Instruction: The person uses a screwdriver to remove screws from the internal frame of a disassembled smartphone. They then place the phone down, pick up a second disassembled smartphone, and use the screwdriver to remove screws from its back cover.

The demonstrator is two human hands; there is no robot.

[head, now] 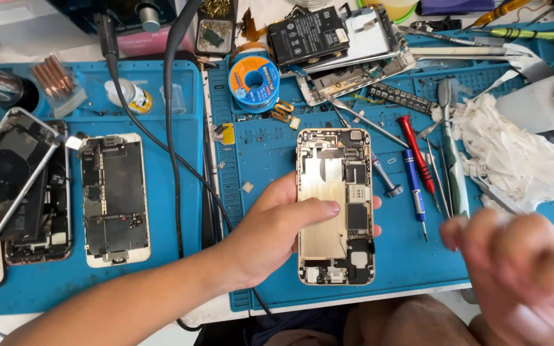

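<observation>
1. An opened gold-framed smartphone chassis (335, 206), with its screen and battery removed, is seen from above on a blue silicone repair mat (270, 154). A bare metal plate and dark circuit boards are exposed inside it.
2. As judged from this, disassembly is well along: the shell is largely stripped, while boards and small parts are left in place at the top, right side and bottom.
3. The chassis is gripped by the left hand (277, 230), with the thumb laid across its middle and fingertips showing at its right edge.
4. The right hand (520, 269) is blurred at the lower right, apart from the chassis and holding nothing that can be made out; whether its fingers are curled or spread cannot be told.
5. A red-handled screwdriver (416, 152) and a blue-handled screwdriver (414, 189) are laid just right of the chassis, between it and the right hand.
6. A second opened phone with a white frame (114, 198) is laid well to the left.
</observation>
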